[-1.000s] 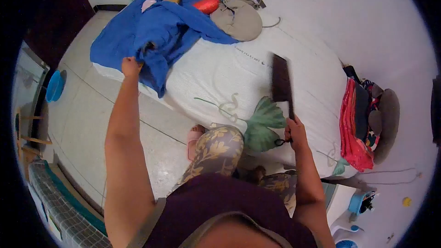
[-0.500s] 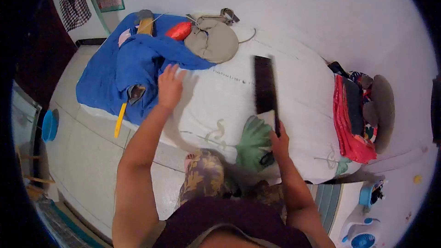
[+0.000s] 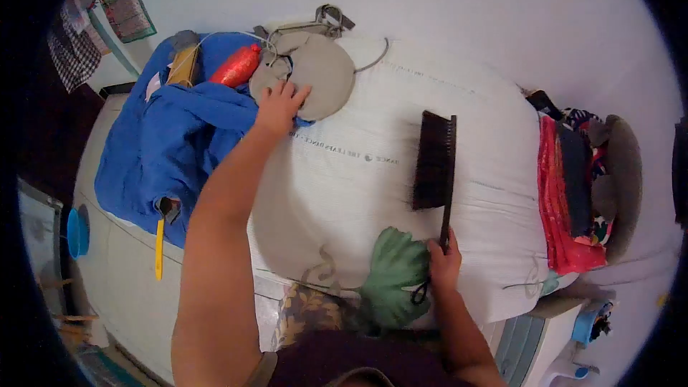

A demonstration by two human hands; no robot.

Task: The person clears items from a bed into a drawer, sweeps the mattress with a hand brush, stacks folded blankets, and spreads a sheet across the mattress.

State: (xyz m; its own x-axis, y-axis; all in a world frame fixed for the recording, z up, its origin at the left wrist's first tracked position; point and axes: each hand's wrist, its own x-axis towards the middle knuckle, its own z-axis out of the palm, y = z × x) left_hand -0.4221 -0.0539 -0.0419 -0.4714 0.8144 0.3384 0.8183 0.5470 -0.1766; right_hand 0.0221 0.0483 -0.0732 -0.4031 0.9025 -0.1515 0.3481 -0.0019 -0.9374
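My right hand (image 3: pixel 446 264) is wrapped round the handle of a long dark bed brush (image 3: pixel 434 161), held above the white sheet with its bristles facing left. My left hand (image 3: pixel 282 107) is open, fingers spread, over the lower left edge of a round beige fabric thing (image 3: pixel 322 75) with a cord, perhaps a sun hat. Whether it presses on the fabric I cannot tell. Just left of it are a shiny red packet (image 3: pixel 236 66) and a rumpled blue blanket (image 3: pixel 161 140).
The white bed sheet (image 3: pixel 344 201) bears a green leaf print (image 3: pixel 394 272). Folded red cloth (image 3: pixel 559 201) and a grey-brown cushion (image 3: pixel 623 179) lie at the bed's right end. A yellow strip (image 3: pixel 159 251) sticks out by the blanket. On the floor at left stands a blue basin (image 3: pixel 77 233).
My left hand has moved up from beside the blue blanket to the beige thing. The brush has turned, showing its bristles side-on, and my view has shifted.
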